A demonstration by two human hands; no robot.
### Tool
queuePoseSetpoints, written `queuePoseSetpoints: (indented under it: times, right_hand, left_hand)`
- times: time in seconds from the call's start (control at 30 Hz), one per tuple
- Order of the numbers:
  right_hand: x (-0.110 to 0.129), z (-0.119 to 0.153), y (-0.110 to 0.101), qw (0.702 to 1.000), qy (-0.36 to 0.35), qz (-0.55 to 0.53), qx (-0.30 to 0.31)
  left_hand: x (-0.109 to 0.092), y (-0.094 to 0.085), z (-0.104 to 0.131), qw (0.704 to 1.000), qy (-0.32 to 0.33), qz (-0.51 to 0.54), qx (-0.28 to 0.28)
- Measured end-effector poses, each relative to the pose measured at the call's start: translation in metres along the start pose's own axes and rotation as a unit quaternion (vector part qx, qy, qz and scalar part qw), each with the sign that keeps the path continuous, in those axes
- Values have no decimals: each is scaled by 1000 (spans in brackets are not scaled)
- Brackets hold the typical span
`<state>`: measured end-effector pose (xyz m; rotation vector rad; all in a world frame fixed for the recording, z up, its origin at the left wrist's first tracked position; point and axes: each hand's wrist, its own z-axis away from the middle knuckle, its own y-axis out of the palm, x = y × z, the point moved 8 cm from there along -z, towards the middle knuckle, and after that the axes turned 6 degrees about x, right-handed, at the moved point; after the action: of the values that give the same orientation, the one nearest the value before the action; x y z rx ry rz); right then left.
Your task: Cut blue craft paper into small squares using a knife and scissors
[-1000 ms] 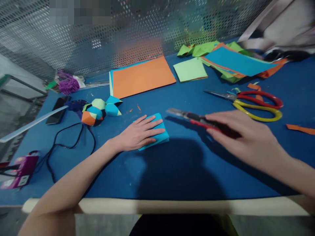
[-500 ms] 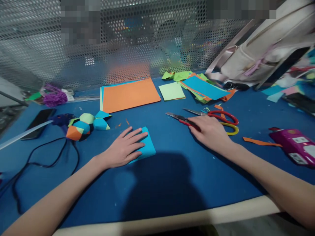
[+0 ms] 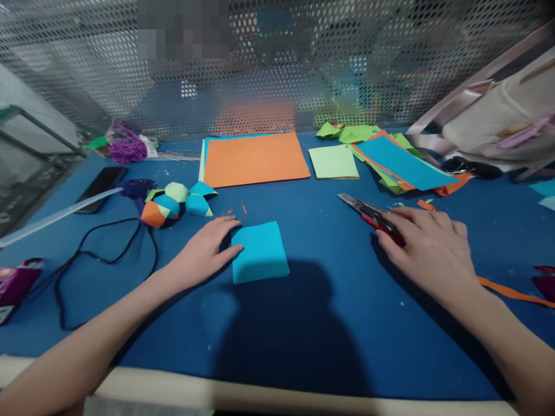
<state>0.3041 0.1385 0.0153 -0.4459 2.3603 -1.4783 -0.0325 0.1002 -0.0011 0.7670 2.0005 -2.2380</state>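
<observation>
A folded light-blue square of paper (image 3: 262, 254) lies flat on the blue tabletop. My left hand (image 3: 208, 248) rests at its left edge, thumb tip on the paper and the thumb apart from the other fingers. To the right, my right hand (image 3: 429, 242) is closed around a red and black utility knife (image 3: 366, 214), low over the table. Its blade points away to the upper left. Whatever lies under my right palm is hidden; the red and yellow scissors do not show.
Orange sheets (image 3: 255, 159) and a pale green square stack (image 3: 333, 162) lie behind, beside blue offcuts (image 3: 399, 162). At left are a multicoloured paper ball figure (image 3: 167, 202), a black cable (image 3: 87, 254) and a phone (image 3: 102, 188). A perforated metal panel (image 3: 260, 75) stands at the back.
My left hand has slid left off the blue square, uncovering most of it. My right hand has closed on the utility knife and covers where the scissors were. The view has shifted.
</observation>
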Motion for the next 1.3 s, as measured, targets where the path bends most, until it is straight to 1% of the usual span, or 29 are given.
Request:
queuePoseSetpoints:
  times: [0.07,0.1,0.17,0.23,0.3,0.4,0.47,0.57,0.63,0.7,0.8,0.87,0.93,1.0,1.03,1.07,1.1,1.13,1.23,1.3]
  right_hand:
    - [14,-5,-10,999,-24,-36,-18]
    - [25,-10,-13,996,-51,-65,-17]
    - [52,-21,-11,983,-114,-142,18]
    - [84,-36,-1,957,-169,-217,88]
    - [114,-53,15,927,-196,-273,169]
    - [146,-75,38,890,-186,-310,279]
    - [157,-84,46,878,-181,-302,326]
    - [160,-87,52,868,-171,-296,359]
    - [158,-85,55,862,-156,-299,378]
    - [156,-83,57,857,-144,-306,388]
    - [159,-80,57,852,-142,-329,381]
    - [160,-80,53,851,-139,-354,363]
    - [158,-82,49,849,-122,-382,345]
    - [152,-84,45,847,-96,-405,331]
    - [149,-86,43,847,-83,-413,323]
    - [146,-87,42,849,-73,-418,315]
    - [143,-89,41,851,-66,-422,306]
    - [142,-89,40,853,-63,-423,299]
    - [145,-88,42,857,-82,-420,287]
    - [151,-85,43,859,-113,-415,278]
  left_hand:
    - [-4,5,-2,999,12,-35,6]
    - [-7,8,-4,999,17,-48,10]
    - [-13,11,-6,998,21,-57,20]
    - [-17,12,-7,998,21,-51,25]
    - [-20,12,-7,999,21,-42,23]
    - [-20,13,-5,999,19,-25,20]
    - [-18,14,-4,1000,15,-4,21]
    - [-17,12,-3,998,21,53,14]
    - [-14,6,-2,994,19,109,-13]
    - [-4,-1,-2,982,-11,186,-46]
    - [16,-2,-1,942,-96,313,-75]
    - [24,1,0,911,-131,382,-83]
    - [25,3,0,882,-136,441,-94]
    - [23,5,-1,850,-128,500,-100]
    - [22,7,-1,837,-124,523,-99]
    - [20,8,-1,831,-123,533,-96]
    - [19,9,-1,835,-124,529,-89]
    - [18,11,-1,847,-127,510,-80]
    - [15,14,0,907,-128,397,-53]
    - [10,15,0,942,-106,313,-51]
